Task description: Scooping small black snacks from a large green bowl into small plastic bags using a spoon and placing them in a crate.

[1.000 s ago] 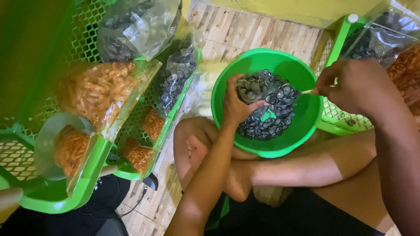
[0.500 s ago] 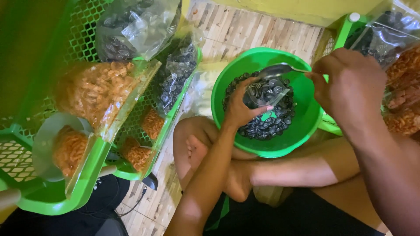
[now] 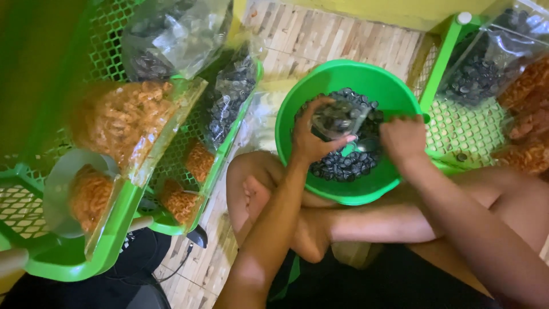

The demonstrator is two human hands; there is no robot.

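- Where our right hand hovered high with the spoon half a second ago, it now dips, closed on it, into the green basin of dark discs.
- Our left hand still grips the small clear bag above them, so another scoop seems underway.

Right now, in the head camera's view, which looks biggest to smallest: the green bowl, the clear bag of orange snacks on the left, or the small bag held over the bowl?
1. Green bowl
2. Clear bag of orange snacks; it sits nearer the camera, so its rank against the bowl is unsure
3. Small clear bag in the left hand, plainly smallest
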